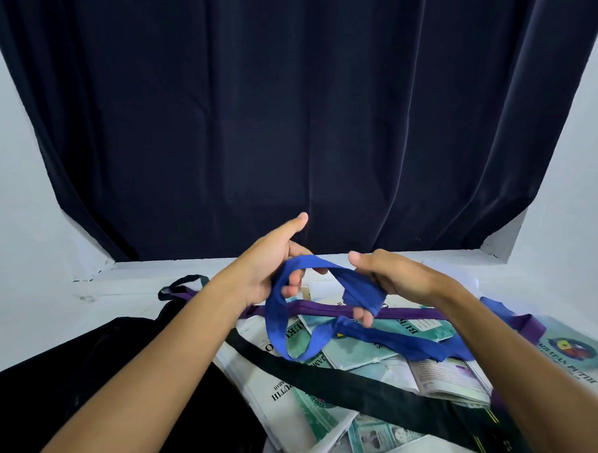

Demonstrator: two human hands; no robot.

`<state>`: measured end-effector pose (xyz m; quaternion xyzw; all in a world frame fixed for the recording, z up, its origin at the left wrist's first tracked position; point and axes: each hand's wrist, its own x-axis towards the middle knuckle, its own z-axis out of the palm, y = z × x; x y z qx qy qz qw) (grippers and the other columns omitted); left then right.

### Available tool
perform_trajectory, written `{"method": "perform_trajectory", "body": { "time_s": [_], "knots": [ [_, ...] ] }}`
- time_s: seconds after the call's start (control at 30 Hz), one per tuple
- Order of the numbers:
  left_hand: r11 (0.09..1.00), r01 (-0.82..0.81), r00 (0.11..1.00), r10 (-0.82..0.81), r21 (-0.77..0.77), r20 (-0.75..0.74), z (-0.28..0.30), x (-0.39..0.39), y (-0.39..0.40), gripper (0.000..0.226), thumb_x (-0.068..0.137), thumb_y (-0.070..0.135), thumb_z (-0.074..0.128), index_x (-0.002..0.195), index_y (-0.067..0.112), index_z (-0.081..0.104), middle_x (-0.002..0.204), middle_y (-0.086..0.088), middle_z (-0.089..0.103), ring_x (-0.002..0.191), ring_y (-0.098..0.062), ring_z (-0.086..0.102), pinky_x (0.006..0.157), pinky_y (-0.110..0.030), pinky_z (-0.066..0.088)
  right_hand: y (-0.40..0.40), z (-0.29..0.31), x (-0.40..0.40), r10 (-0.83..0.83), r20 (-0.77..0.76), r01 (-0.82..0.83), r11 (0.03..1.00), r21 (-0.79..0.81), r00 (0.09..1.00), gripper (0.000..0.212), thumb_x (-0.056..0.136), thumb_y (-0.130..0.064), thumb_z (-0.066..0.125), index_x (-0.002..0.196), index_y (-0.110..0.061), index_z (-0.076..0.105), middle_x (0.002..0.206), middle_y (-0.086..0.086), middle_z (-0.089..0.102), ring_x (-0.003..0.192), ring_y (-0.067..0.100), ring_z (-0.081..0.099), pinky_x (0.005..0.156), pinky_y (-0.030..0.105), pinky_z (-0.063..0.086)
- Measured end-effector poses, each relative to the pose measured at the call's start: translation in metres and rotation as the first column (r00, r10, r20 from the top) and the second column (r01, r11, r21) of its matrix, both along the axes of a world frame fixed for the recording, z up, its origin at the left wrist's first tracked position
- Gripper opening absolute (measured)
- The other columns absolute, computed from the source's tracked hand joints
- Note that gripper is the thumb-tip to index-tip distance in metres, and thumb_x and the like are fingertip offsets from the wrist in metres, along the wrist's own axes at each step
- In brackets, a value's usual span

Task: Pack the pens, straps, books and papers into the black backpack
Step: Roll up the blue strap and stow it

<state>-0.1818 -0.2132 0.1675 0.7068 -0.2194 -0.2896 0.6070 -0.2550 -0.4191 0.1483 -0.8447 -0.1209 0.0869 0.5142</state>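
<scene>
Both hands are occupied with the blue strap [279, 323], which is held up over the tabletop [92, 306]. It is gripped in a bunched wad by the curled fingers of the right hand [387, 281], while the left hand [272, 263] is passed through a hanging loop of it, thumb raised and fingers loosely bent around the band. The rest of the strap is left trailing to the right across the books and papers [317, 408].

The step in hand is judged to be the gathering of this strap into a compact bundle; the trailing tail has yet to be taken in before it can be carried over.

A purple strap [407, 313] and a black strap [352, 382] are still laid across the books. The black backpack [79, 371] is seen at lower left, beside the pile; whether it is open and what is inside cannot be told. No pens can be made out.
</scene>
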Motion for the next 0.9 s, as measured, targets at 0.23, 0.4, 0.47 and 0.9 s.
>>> {"method": "perform_trajectory", "body": {
  "time_s": [0.23,0.4,0.47,0.9],
  "knots": [
    [0.951,0.304,0.94,-0.292,-0.048,0.179,-0.022,0.017,0.006,0.015,0.077,0.015,0.071,0.075,0.013,0.057,0.051,0.003,0.042,0.034,-0.006,0.027,0.039,-0.016,0.024,-0.012,0.003,-0.01,0.297,-0.153,-0.216,0.891,0.399,0.942,0.057,0.07,-0.065,0.071,0.068,-0.009,0.072,0.055,0.01,0.064,0.041,0.018,0.059,0.049,0.024,0.051],
    [0.875,0.441,0.897,-0.421,-0.2,0.137,-0.038,0.014,-0.003,0.022,0.071,0.013,0.073,0.081,0.008,0.054,0.055,0.004,0.046,0.037,-0.006,0.037,0.036,-0.014,0.025,-0.018,-0.007,0.002,0.481,0.007,-0.321,0.575,0.752,0.877,0.043,0.101,-0.035,0.045,0.096,0.003,0.066,0.079,0.01,0.071,0.06,0.014,0.068,0.064,0.029,0.057],
    [0.868,0.446,0.893,-0.414,-0.22,0.178,-0.041,0.013,-0.005,0.033,0.066,0.013,0.075,0.085,0.001,0.05,0.062,0.001,0.05,0.041,-0.006,0.041,0.034,-0.013,0.027,-0.015,-0.007,0.004,0.473,0.028,-0.291,0.495,0.819,0.881,0.042,0.103,-0.032,0.042,0.098,0.002,0.065,0.082,0.009,0.071,0.064,0.012,0.068,0.066,0.028,0.057],
    [0.827,0.141,0.986,-0.165,-0.544,0.005,-0.063,0.005,-0.027,0.046,0.074,0.038,0.082,0.098,0.011,0.053,0.055,-0.002,0.05,0.041,-0.013,0.04,0.045,-0.023,0.037,0.023,0.05,-0.014,-0.189,-0.039,0.09,0.268,0.959,0.981,0.033,0.083,-0.026,0.053,0.068,-0.005,0.075,0.067,0.002,0.068,0.059,0.008,0.067,0.058,0.023,0.057]
  ]
}}
